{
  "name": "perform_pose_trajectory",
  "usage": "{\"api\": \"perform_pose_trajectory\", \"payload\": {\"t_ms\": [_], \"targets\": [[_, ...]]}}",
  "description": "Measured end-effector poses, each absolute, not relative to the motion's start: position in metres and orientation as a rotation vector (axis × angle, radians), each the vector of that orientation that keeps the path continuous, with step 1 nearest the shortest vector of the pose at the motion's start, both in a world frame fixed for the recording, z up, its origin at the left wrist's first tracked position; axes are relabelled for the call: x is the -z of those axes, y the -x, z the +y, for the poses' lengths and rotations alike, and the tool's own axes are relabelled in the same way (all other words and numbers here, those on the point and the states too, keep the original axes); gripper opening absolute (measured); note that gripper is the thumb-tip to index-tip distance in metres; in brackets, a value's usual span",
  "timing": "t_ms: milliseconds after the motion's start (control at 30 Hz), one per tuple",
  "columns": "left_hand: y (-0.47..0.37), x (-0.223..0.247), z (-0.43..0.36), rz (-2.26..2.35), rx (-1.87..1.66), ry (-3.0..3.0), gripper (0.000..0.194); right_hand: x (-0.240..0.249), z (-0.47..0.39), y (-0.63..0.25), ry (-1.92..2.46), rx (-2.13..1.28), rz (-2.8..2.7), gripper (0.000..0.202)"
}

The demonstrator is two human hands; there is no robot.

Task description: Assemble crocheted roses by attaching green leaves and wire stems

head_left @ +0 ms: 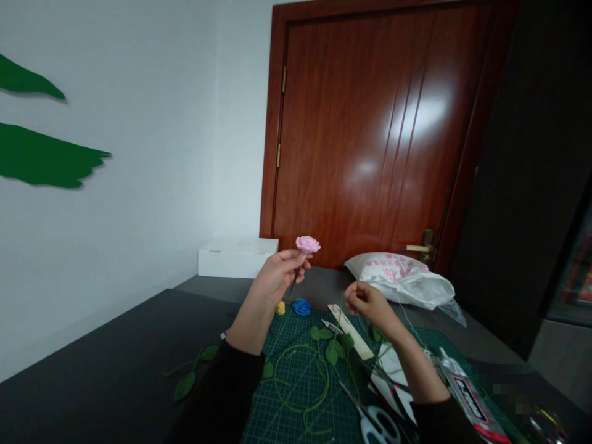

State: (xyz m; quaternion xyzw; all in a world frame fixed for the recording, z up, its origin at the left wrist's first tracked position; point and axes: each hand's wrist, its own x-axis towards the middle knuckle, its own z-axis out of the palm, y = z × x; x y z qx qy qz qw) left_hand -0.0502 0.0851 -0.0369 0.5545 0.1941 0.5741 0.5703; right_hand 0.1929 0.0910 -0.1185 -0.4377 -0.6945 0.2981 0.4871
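A pink flower (pixel 308 244) is held upright by my left hand (pixel 282 271), its fingers closed round the base, with a thin dark stem slanting down below. My right hand (pixel 365 300) is raised to the right, fingers pinched together; a thin green strand seems to hang near the fingertips, too fine to make out. Beneath the hands, on the green cutting mat (pixel 272 413), are a blue flower (pixel 301 306), a yellow flower (pixel 280 308), a looped green stem (pixel 276 379), green leaves (pixel 335 351) and a pale ruler (pixel 351 333).
Scissors (pixel 377 425) lie at the front of the mat. A labelled tube package (pixel 472 398) is at the right. A white bag (pixel 402 277) and a white box (pixel 235 258) stand at the back. More leaves (pixel 185 386) lie left.
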Motion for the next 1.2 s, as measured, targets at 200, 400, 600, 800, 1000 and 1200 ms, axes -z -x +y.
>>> {"api": "perform_pose_trajectory", "payload": {"t_ms": [200, 400, 600, 800, 1000, 1200], "targets": [[0.047, 0.043, 0.09, 0.473, -1.276, -1.249, 0.01, 0.092, 0.067, -0.206, 1.015, -0.808, -1.745, 0.042], [0.033, 0.052, 0.092, 0.458, -1.123, -1.218, 0.013, 0.079, 0.059, -0.217, 1.004, -0.801, -1.813, 0.044], [0.032, 0.056, 0.099, 0.441, -1.071, -1.17, 0.013, 0.092, 0.062, -0.211, 1.087, -0.841, -2.017, 0.032], [0.044, 0.053, 0.102, 0.444, -1.114, -1.135, 0.013, 0.116, 0.07, -0.212, 1.378, -0.802, -2.269, 0.016], [0.053, 0.048, 0.102, 0.462, -1.142, -1.105, 0.013, 0.131, 0.086, -0.227, 1.66, -0.516, -2.329, 0.019], [0.056, 0.045, 0.102, 0.452, -1.169, -1.078, 0.009, 0.165, 0.107, -0.197, 1.642, -0.392, -2.291, 0.025]]}}
